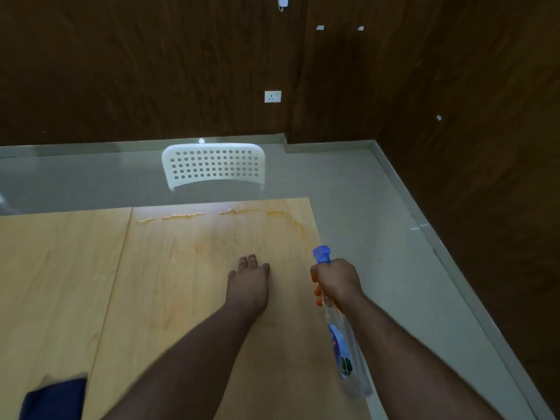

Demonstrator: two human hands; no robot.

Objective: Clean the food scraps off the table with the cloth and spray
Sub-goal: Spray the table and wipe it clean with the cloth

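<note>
Right hand [336,278] fingers wrapped around a spray bottle [345,350]; left hand [250,283] fingers straight, flat on the surface [169,268].
Orange food scraps [181,216] line the far edge; seemingly a dark blue cloth [54,398] lies near-left.

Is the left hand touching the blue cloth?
Apart. The head view shows the left hand flat on the table, far from the cloth.

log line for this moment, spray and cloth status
right hand grips spray bottle, nozzle aimed over table | left hand flat on table | cloth near-left, untouched | scraps along far edge
</note>
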